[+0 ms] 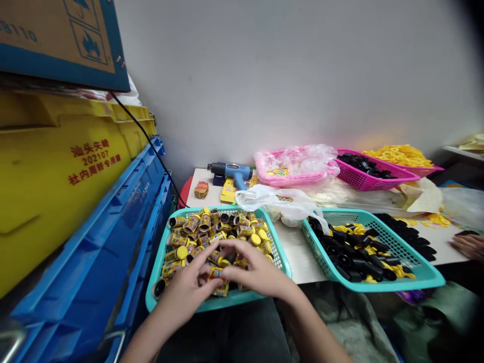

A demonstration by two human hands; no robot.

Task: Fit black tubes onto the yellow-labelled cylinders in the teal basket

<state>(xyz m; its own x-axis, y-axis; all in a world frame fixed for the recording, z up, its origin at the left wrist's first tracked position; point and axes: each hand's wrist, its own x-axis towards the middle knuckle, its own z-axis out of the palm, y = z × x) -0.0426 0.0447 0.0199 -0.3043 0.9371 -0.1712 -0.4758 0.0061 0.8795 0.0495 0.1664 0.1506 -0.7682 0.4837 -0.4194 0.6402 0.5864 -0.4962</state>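
Observation:
Over the front of a teal basket (282,254), my left hand (185,285) and my right hand (257,269) meet with curled fingers. Between them is a small yellow-labelled tube (216,273), gripped by the left thumb and fingers, while the right thumb presses against its other side. The fingers partly hide it. Under and behind my hands, the basket is heaped with similar small labelled tubes (191,223). Some have yellow caps (182,252), and others show dark ends.
A second teal basket (423,275) holds black and yellow plastic parts (355,252). Behind are a heat gun (236,173), a plastic bag (280,196) and pink baskets (401,177). Stacked blue crates (94,242) and a yellow crate (68,166) stand left. Another person's hand (469,244) rests far right.

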